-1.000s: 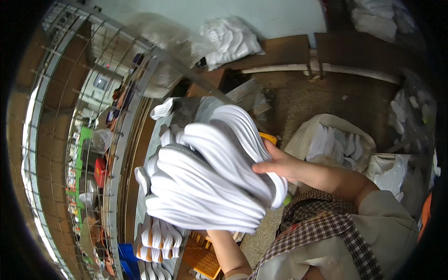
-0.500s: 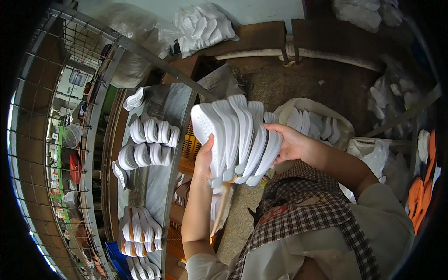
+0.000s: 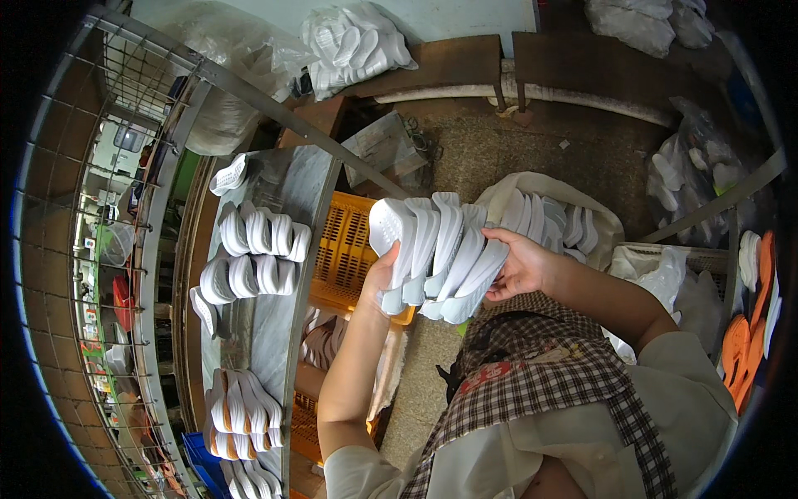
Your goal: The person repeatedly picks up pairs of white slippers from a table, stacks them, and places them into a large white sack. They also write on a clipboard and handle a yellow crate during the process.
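Between my two hands is a row of white shoe soles (image 3: 447,241), pressed side by side with pale grey ends toward me. My left hand (image 3: 384,273) is closed on the left end of the row, thumb against the outermost sole. At the right end my right hand (image 3: 517,264) grips the last soles, with its thumb on top. Just behind the held row sits a cloth sack (image 3: 613,223) with more white soles (image 3: 544,218) in it. Some fingers are hidden behind the soles.
Left of me a grey marble-patterned bench (image 3: 264,333) carries several groups of white soles (image 3: 262,231), some with brown parts (image 3: 241,407). Yellow crates (image 3: 342,241) stand beside it. A wire mesh (image 3: 62,249) and metal bar (image 3: 283,108) border the left. Orange soles (image 3: 736,349) are far right.
The row of soles in my hands has moved slightly right and tipped, so that more of the grey ends shows. Both hands have kept their hold.
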Motion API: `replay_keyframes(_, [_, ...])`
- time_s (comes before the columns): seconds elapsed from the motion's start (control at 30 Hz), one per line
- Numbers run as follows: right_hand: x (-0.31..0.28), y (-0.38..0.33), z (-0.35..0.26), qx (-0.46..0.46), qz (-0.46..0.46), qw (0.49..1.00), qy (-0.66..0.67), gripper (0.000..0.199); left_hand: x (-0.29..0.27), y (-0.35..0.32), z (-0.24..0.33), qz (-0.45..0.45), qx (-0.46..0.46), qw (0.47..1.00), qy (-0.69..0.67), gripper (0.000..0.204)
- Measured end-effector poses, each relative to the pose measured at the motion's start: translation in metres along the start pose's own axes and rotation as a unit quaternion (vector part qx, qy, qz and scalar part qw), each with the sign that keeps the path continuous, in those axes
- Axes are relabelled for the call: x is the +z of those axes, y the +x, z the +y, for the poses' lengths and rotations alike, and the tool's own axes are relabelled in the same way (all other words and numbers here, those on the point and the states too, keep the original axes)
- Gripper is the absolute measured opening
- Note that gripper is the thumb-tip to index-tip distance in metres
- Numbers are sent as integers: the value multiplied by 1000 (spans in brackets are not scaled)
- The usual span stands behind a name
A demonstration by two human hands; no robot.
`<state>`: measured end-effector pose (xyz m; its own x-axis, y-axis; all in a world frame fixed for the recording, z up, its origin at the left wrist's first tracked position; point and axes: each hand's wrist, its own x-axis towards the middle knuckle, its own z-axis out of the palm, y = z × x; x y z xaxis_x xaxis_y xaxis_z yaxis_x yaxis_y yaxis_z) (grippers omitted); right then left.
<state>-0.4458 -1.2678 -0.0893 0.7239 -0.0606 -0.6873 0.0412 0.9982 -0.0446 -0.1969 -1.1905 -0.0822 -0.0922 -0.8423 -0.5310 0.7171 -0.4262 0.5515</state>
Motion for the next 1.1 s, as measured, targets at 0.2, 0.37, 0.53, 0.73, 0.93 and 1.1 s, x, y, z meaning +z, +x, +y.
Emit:
replay_keyframes(0.2, [0, 1, 0, -1, -2, 1000, 1, 67, 7, -5, 1, 29, -4, 999, 33, 52])
replay_keyframes(0.37, [5, -14, 4, -182, -63, 969, -152, 74, 8, -17, 1, -20, 13, 999, 33, 60])
replay_keyframes(0.53, [15, -33, 4, -420, -71, 858, -288, 98, 33, -15, 9, -48, 160, 984, 63, 48])
replay_keyframes(0.73, [21, -50, -2, -498, -62, 796, -339, 87, 71, -8, 25, -256, 148, 955, 21, 49])
replay_keyframes(0.93, [29, -66, -22, -272, -81, 948, -142, 52, 88, -16, 46, -3, 123, 982, 142, 55])
replay_keyframes(1.1, [36, -77, -28, -201, -87, 971, -90, 68, 107, -6, 64, -2, 59, 982, 181, 50])
